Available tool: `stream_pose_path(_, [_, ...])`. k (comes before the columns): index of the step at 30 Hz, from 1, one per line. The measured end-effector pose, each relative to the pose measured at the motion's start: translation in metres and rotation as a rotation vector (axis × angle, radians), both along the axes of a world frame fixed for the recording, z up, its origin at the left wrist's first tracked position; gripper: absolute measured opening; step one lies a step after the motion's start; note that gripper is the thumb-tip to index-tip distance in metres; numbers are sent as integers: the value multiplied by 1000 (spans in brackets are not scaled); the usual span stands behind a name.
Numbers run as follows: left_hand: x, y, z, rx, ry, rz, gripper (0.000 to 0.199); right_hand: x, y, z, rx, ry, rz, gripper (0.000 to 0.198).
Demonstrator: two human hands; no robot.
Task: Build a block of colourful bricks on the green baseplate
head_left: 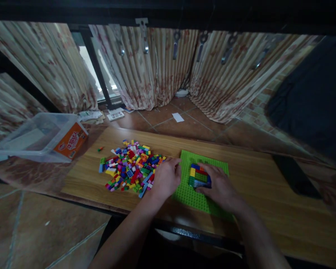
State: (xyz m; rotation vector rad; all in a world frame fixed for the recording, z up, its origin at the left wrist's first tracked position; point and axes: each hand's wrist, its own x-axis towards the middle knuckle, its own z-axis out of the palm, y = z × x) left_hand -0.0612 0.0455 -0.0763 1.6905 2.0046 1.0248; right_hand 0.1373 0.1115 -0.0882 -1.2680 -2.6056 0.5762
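A small hollow square of toy building bricks [192, 172], in yellow, blue, green and red, sits on a green studded baseplate [184, 194]. My right hand [218, 183] reaches around its right side, with fingers at the far edge and thumb at the near edge. Over the baseplate's left edge is my left hand [167, 177], its fingers curled together; whatever they may hold is hidden. Just left of that hand spreads a loose pile of multicoloured toy bricks [131, 164].
A wooden tabletop [257, 186] bears the bricks and baseplate. A clear plastic bin [42, 138] with an orange label stands at the left, and a dark flat object [295, 175] lies at the right. Beyond are striped curtains [145, 74] and a tiled floor with papers [177, 117].
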Motion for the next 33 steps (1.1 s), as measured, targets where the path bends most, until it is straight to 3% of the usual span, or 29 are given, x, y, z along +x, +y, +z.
stream_pose_path(11, [17, -7, -1, -32, 47, -63, 30, 5, 1, -25, 162, 12, 108, 69])
stream_pose_path(27, [10, -6, 2, -22, 28, -35, 29, 6, 5, -31, 111, 10, 86, 80])
stream_pose_path(33, [20, -8, 4, -52, 29, -83, 30, -1, 3, -22, 189, 76, 4, 73])
